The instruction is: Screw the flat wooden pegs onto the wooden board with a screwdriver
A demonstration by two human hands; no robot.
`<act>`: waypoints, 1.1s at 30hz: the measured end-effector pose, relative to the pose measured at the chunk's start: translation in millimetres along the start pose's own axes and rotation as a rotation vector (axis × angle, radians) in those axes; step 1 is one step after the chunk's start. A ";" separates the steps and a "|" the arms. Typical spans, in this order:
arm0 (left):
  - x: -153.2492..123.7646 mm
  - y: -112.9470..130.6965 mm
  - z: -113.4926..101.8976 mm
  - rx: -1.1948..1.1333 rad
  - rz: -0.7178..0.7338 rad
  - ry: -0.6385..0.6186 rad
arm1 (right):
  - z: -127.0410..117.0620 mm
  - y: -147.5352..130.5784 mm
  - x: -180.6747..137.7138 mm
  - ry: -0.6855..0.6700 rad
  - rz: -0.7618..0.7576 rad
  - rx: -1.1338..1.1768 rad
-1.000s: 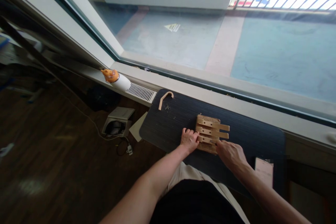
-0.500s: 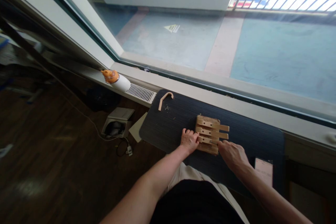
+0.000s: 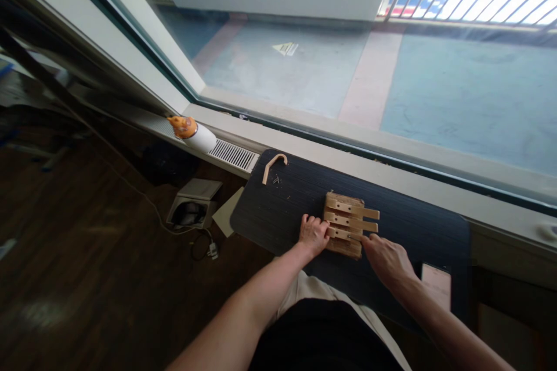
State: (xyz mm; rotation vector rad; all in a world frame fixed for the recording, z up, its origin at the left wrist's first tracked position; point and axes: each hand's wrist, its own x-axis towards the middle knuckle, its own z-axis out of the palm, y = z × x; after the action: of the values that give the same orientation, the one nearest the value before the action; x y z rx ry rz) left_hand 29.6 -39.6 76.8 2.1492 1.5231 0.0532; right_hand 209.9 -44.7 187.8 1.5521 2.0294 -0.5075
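A small wooden assembly (image 3: 348, 224) of a block with three slats across it lies on a dark table (image 3: 413, 232). My left hand (image 3: 313, 235) grips its left edge, fingers curled against the wood. At the assembly's lower right corner my right hand (image 3: 385, 259) has its fingers pinched together on a small dark thing that I cannot make out. A curved wooden hook piece (image 3: 272, 165) lies apart at the table's far left corner, with a few tiny dark bits beside it.
A phone (image 3: 437, 285) lies near the table's right front. Behind the table runs a window sill (image 3: 391, 171) under a large glass pane. An orange and white bottle (image 3: 194, 132) lies on the floor vent at left. A box (image 3: 194, 203) and cables sit on the wooden floor.
Almost nothing moved. My right hand shifted slightly along the assembly's lower right corner; the left hand kept its hold.
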 end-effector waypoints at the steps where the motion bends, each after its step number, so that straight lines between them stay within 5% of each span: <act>1: 0.0 0.0 0.3 0.000 0.000 0.001 | 1.7 0.8 0.8 -0.004 0.005 0.002; 33: -0.7 2.1 0.4 -0.010 -0.024 0.008 | 17.6 7.6 3.0 0.071 0.009 0.183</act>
State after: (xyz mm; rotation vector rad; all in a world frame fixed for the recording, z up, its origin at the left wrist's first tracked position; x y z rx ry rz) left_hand 31.3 -40.9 77.5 2.1244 1.5499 0.0612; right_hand 219.8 -50.7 172.2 1.7077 2.0772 -0.6592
